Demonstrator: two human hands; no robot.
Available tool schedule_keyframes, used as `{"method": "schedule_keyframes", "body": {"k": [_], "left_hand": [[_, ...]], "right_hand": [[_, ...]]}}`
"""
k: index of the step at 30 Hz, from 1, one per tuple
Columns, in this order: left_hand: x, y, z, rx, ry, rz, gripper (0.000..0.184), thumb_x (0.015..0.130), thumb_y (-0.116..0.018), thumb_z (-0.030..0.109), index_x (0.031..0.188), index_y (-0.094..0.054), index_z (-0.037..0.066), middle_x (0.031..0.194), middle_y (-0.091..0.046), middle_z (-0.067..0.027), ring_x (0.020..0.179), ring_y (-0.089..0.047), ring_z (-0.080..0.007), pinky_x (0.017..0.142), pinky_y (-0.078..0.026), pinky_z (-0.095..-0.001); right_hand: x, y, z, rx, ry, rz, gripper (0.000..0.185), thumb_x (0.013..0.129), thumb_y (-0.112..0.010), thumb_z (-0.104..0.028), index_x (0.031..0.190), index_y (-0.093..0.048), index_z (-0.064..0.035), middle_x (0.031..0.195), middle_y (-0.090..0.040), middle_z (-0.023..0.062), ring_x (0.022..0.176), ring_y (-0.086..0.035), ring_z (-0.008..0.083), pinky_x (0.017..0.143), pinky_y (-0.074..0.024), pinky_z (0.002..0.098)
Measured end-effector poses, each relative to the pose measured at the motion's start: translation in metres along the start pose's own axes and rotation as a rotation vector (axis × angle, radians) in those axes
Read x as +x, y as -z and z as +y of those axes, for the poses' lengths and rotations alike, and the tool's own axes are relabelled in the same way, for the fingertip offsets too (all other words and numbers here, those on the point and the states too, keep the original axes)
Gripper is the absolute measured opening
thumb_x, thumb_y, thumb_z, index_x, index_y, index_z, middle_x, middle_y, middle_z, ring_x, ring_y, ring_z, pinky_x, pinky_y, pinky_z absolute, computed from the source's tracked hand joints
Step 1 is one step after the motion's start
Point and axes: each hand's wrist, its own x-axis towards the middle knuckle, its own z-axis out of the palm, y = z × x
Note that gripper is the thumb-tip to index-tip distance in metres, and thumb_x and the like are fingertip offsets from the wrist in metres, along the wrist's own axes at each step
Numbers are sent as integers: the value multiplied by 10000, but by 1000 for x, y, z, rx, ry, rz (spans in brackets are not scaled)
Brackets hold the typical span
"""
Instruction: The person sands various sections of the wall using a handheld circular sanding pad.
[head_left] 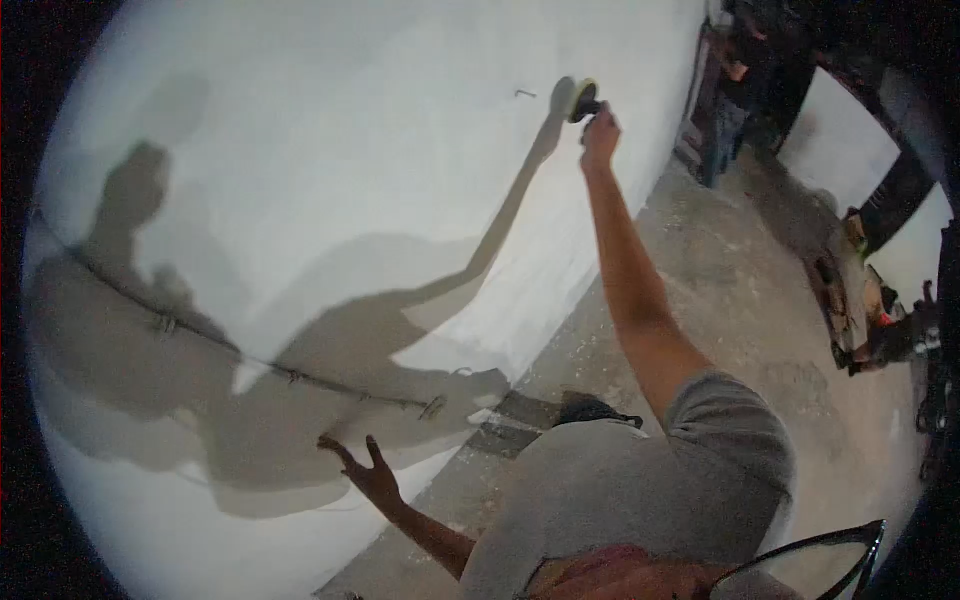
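My right hand (600, 138) is raised at the end of an outstretched arm, its fingers wrapped round the dark handle of a round sanding pad (583, 100). The pad's face, with a yellowish rim, is held against or very close to the white wall (380, 110); contact cannot be made out. Lower down, my left hand (372, 473) is empty, fingers spread, in front of the shadowed part of the wall. Whether its fingertips touch the surface is unclear. Above it, a dark cable (330, 383) runs slantwise across the wall and ends in a small fitting (433, 407).
A small bent hook or mark (525, 94) shows on the wall. Bare concrete floor (740, 290) meets the wall's base, with a black object (590, 408) near my body. White panels (838, 135) and dim clutter (870, 300) stand to the right. Shadows cover much of the wall.
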Motion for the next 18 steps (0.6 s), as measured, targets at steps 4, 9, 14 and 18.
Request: {"method": "schedule_keyframes", "body": {"k": [4, 9, 14, 18], "left_hand": [[-1, -9, -1, 37, 2, 13, 789, 982, -482, 524, 1580, -76, 208, 1642, -94, -49, 1497, -151, -258, 1172, -58, -627], [1, -13, -2, 76, 25, 13, 801, 971, -461, 569, 1578, -56, 240, 1643, -78, -41, 1494, -147, -267, 1170, -51, -646], [-1, -15, -2, 76, 34, 0, 808, 965, -455, 585, 1578, -53, 247, 1644, -68, -29, 1493, -151, -268, 1173, -47, -642], [-2, -17, -9, 66, 28, 10, 801, 966, -447, 592, 1578, -54, 257, 1645, -69, -19, 1490, -169, -269, 1173, -44, -641]], "right_hand": [[-4, -13, 0, -157, 2, -34, 374, 1035, -479, -379, 769, -540, -122, 534, -361, -66, 420, -317, 52, 387, -273, 255], [-13, -13, -4, -64, 25, -95, 391, 1026, -492, -405, 759, -538, -123, 527, -371, -66, 412, -334, 53, 375, -272, 255], [1, -12, 13, -288, 124, -24, 431, 1029, -483, -390, 821, -596, -29, 631, -498, 17, 557, -434, 120, 523, -376, 303], [-17, -20, 1, -375, 392, -101, 484, 1023, -486, -382, 846, -638, 42, 712, -604, 127, 679, -517, 187, 666, -460, 348]]}}
